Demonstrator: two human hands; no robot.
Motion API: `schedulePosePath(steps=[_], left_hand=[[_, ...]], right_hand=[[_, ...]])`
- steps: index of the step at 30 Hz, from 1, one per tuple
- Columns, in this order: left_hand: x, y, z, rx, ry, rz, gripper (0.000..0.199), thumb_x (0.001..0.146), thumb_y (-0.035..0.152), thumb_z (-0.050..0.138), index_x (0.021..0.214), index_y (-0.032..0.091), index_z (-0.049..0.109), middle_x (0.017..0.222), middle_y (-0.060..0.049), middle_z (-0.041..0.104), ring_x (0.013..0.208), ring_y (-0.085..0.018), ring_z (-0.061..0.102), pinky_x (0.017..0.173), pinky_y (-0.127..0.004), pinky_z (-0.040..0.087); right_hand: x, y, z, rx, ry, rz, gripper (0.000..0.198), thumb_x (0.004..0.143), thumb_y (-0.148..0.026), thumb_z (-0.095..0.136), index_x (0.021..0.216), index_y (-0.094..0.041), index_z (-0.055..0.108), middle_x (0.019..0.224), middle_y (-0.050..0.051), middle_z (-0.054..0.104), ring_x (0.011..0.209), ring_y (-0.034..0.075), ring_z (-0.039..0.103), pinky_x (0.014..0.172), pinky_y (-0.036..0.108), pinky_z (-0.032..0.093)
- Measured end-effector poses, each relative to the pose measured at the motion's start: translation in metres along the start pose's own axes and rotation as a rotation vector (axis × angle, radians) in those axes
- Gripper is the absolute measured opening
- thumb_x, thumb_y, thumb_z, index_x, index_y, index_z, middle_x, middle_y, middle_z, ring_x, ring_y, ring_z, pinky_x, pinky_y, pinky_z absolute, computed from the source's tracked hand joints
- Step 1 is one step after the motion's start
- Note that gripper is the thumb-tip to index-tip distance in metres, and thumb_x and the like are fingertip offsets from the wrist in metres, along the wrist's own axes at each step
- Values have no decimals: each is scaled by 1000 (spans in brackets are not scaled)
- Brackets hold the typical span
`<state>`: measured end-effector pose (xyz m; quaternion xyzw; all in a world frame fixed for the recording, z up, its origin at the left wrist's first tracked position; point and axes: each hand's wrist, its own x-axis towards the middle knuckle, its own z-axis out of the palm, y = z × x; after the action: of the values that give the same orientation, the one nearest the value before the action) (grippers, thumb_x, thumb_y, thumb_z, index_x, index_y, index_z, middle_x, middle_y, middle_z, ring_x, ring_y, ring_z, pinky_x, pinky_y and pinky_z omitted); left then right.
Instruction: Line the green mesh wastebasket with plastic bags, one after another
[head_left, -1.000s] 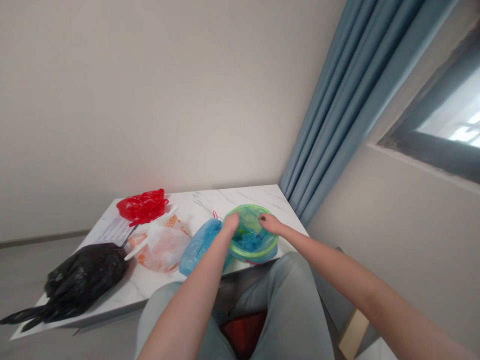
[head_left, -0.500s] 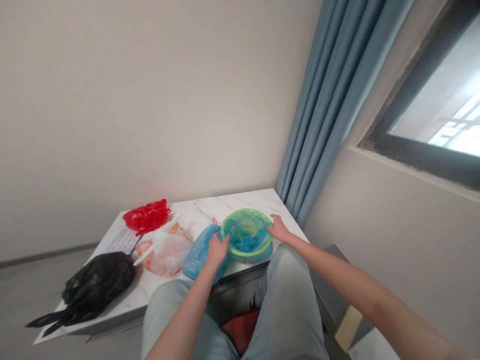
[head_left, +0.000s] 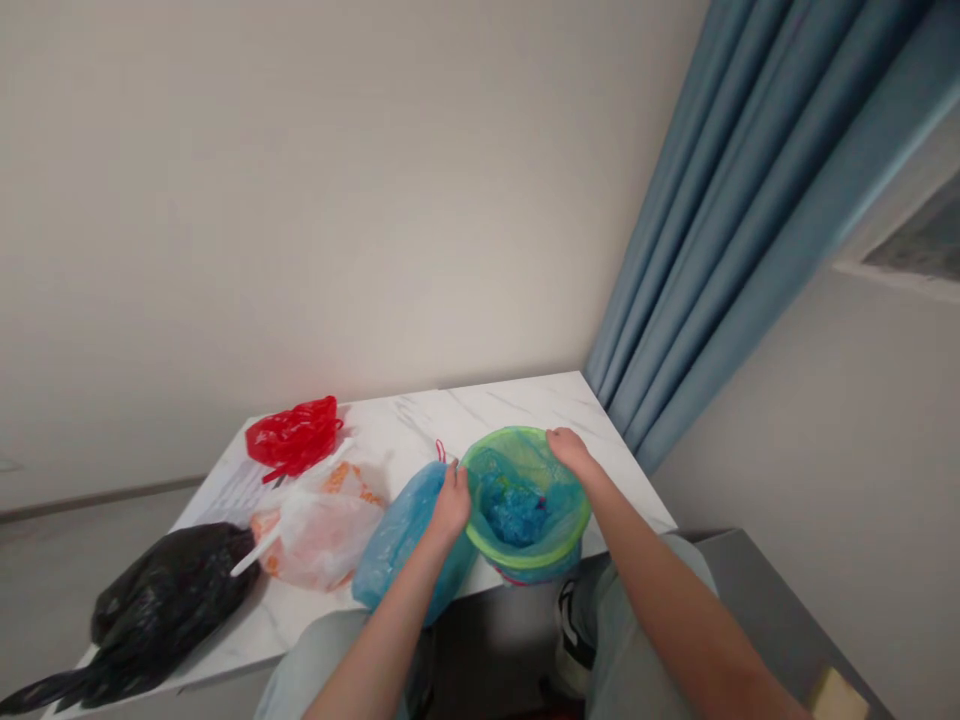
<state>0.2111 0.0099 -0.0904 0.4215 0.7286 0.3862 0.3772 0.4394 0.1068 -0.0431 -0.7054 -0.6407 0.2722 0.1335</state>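
Observation:
A small round bin with a bright green rim (head_left: 491, 548) stands at the table's front edge, lined with a blue plastic bag (head_left: 517, 510) that lies crumpled inside it. My left hand (head_left: 452, 502) is closed on the rim's left side. On the far right of the rim, my right hand (head_left: 571, 450) is closed as well, fingers over the edge. Left of the bin and partly behind my left forearm lies a filled blue plastic bag (head_left: 401, 535) with a small red loop at its top.
A white marbled table (head_left: 420, 415) carries a red plastic bag (head_left: 296, 435), a white and orange bag (head_left: 330, 530), a black tied bag (head_left: 176, 590) and a printed sheet (head_left: 217, 495). A blue curtain (head_left: 720, 250) hangs at the right. My knees are under the front edge.
My hands have shifted from resting at the bin's sides to gripping its rim, the right one farther round the back. The view has turned and my knees have spread apart.

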Motion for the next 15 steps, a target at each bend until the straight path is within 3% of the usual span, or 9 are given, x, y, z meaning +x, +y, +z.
schedulePosePath(steps=[4,7,12,15], left_hand=[[19,12,7,58,-29,39,46,100,39,32,133,14,52,144,-16,54,138,-24,46,116,-38,29],[28,25,8,188,-59,57,47,99,42,31,130,13,53,134,-19,62,129,-29,55,110,-43,37],[25,36,0,372,-50,55,52,98,48,32,133,13,49,125,-22,66,120,-32,62,99,-43,44],[19,29,-11,414,-136,3,58,95,53,41,138,14,43,114,-19,70,108,-32,68,91,-41,49]], right_hand=[[13,0,1,-47,-32,7,46,98,-40,35,106,-11,70,118,21,69,113,30,64,90,33,45],[19,-3,0,-114,-41,21,40,92,-40,47,113,-11,67,119,21,69,113,31,63,89,35,45],[25,-9,0,-261,-57,-53,35,85,-36,59,111,-14,68,117,17,70,109,29,65,85,31,46],[28,-13,1,-279,-44,-37,31,88,-35,57,109,-15,69,115,16,71,108,27,65,84,31,46]])
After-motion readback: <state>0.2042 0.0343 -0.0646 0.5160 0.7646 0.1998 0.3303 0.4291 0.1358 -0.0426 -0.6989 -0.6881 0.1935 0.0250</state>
